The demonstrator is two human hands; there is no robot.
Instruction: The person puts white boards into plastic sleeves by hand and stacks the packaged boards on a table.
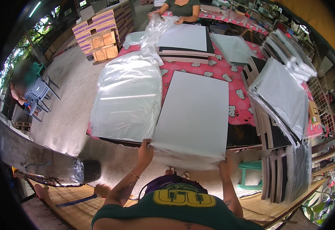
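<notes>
- Both forearms reach forward from the lower edge, elbows bent and set apart, with the hands low at the near side of the table.
- The right hand [224, 165] is at the near right corner of the clear film [188, 154], apparently pinching its edge; the finger detail is too small to tell more.
- The left hand [145, 149] has its fingers closed on the film's near left corner, wrist angled up and inward.
- Between them the film sags past the table's near edge. The step in hand looks like drawing or straightening it; the next move would call for an even hold on both corners.
- The white sheet [194, 109] lies flat just beyond, on the pink tablecloth [241, 103]; whether the film wraps it fully, I cannot tell.
- Left of the sheet is a pile of clear plastic [129, 94].
- At the far side, a co-worker's hand [180, 20] is beside bunched plastic [151, 36].
</notes>
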